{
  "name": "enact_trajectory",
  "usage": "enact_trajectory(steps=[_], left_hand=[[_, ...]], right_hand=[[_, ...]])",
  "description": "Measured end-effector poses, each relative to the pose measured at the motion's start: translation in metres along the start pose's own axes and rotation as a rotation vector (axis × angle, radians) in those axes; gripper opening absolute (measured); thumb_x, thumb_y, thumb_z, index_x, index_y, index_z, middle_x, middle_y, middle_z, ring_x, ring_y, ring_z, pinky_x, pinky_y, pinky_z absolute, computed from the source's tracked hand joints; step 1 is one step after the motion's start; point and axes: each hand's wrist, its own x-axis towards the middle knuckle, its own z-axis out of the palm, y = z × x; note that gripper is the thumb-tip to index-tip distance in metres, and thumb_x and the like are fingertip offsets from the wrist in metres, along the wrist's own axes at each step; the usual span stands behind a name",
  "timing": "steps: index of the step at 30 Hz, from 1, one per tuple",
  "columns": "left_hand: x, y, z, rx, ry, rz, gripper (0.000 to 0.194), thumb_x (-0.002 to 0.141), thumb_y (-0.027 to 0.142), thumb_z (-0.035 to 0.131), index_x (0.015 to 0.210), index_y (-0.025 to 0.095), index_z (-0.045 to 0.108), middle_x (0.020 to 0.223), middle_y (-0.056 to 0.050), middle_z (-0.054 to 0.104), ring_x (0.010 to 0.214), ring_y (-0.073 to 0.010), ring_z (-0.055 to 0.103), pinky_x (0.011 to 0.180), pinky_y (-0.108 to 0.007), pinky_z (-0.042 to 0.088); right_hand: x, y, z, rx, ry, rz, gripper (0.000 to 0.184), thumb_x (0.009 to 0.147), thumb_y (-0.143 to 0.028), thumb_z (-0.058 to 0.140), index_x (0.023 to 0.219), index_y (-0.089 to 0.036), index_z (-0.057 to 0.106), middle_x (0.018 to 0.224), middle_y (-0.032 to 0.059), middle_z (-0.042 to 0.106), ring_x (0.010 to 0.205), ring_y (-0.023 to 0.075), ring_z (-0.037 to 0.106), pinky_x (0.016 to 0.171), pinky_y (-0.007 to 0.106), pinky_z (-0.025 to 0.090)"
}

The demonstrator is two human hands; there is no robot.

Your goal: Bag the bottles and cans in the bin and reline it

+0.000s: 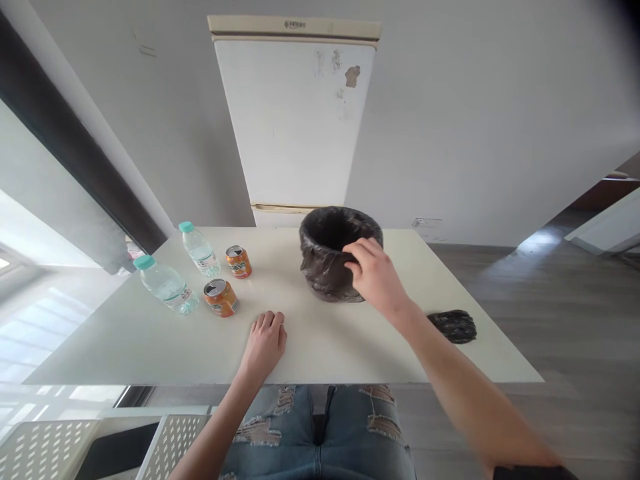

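Over the feed I have my right hand (371, 275) at the near right rim of the bin (327, 277) wrapped in black plastic, which stands upright on the counter (320, 360); thumb and fingers are curved, but I cannot tell whether that grip pinches the plastic. My left hand (265, 341) rests left of the bin and nearer me, fingers bent, its grip unclear from here. Farther left of the bin stand an orange can (239, 262), another orange can (221, 300) and two teal-capped bottles (167, 287), while a black plastic bundle (457, 327) lies to its right.

The bin liner (323, 270) is glossy, wrinkled plastic. The cans (240, 264) are shiny metal; the bottles (203, 256), clear plastic.
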Motion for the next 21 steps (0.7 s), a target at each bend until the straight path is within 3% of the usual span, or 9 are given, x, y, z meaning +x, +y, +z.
enact_trajectory(steps=[4,8,13,15,18,20,21], left_hand=[[0.0,0.0,0.0,-0.002,0.007,0.006,0.017,0.098,0.012,0.045,0.104,0.022,0.058,0.101,-0.008,0.062,0.097,-0.0276,0.058,0.087,-0.04,0.045],[0.0,0.0,-0.001,0.002,0.006,0.007,0.017,0.098,0.012,0.044,0.104,0.021,0.058,0.1,-0.009,0.061,0.097,-0.0278,0.058,0.086,-0.041,0.046],[0.0,0.0,0.0,-0.009,-0.001,0.004,0.017,0.098,0.012,0.044,0.105,0.021,0.057,0.102,-0.009,0.061,0.098,-0.0279,0.058,0.086,-0.041,0.046],[0.0,0.0,0.0,-0.013,-0.001,0.006,0.017,0.098,0.012,0.045,0.106,0.021,0.056,0.102,-0.008,0.061,0.098,-0.0278,0.058,0.087,-0.041,0.045],[0.0,0.0,0.0,-0.012,0.006,-0.001,0.017,0.097,0.011,0.045,0.105,0.022,0.056,0.101,-0.008,0.061,0.098,-0.0274,0.058,0.088,-0.041,0.045],[0.001,0.001,0.0,-0.012,0.009,-0.007,0.017,0.097,0.011,0.045,0.103,0.022,0.057,0.1,-0.008,0.061,0.098,-0.0273,0.058,0.087,-0.04,0.045],[0.001,0.001,-0.001,-0.012,0.01,-0.009,0.017,0.097,0.01,0.045,0.103,0.022,0.057,0.1,-0.008,0.061,0.097,-0.0272,0.058,0.087,-0.04,0.045]], right_hand=[[0.002,-0.036,0.015,0.068,-0.043,-0.032,0.035,0.095,-0.004,0.048,0.116,-0.024,0.067,0.101,0.0101,0.065,0.099,0.0306,0.059,0.082,0.047,0.057],[0.007,-0.053,0.026,0.072,-0.098,-0.042,0.035,0.097,-0.003,0.048,0.118,-0.024,0.067,0.103,0.01,0.067,0.1,0.0291,0.06,0.081,0.045,0.058],[0.005,-0.062,0.012,0.117,-0.116,-0.07,0.043,0.099,-0.006,0.052,0.136,-0.025,0.061,0.124,0.0099,0.071,0.116,0.03,0.065,0.093,0.049,0.06],[0.001,-0.058,-0.003,0.154,0.009,-0.034,0.044,0.099,-0.013,0.058,0.14,-0.03,0.059,0.132,0.0078,0.07,0.118,0.0292,0.068,0.097,0.049,0.061],[-0.006,-0.03,-0.017,0.156,0.402,0.176,0.021,0.1,-0.025,0.061,0.119,-0.03,0.067,0.108,0.0062,0.075,0.09,0.0255,0.074,0.08,0.044,0.063],[-0.012,0.006,-0.009,0.171,0.638,0.368,0.01,0.099,-0.031,0.058,0.103,-0.026,0.066,0.087,0.005,0.07,0.072,0.0219,0.07,0.067,0.038,0.059],[-0.016,0.026,0.001,0.209,0.683,0.474,0.011,0.098,-0.032,0.056,0.1,-0.025,0.063,0.079,0.0036,0.066,0.067,0.0202,0.066,0.063,0.035,0.056]])
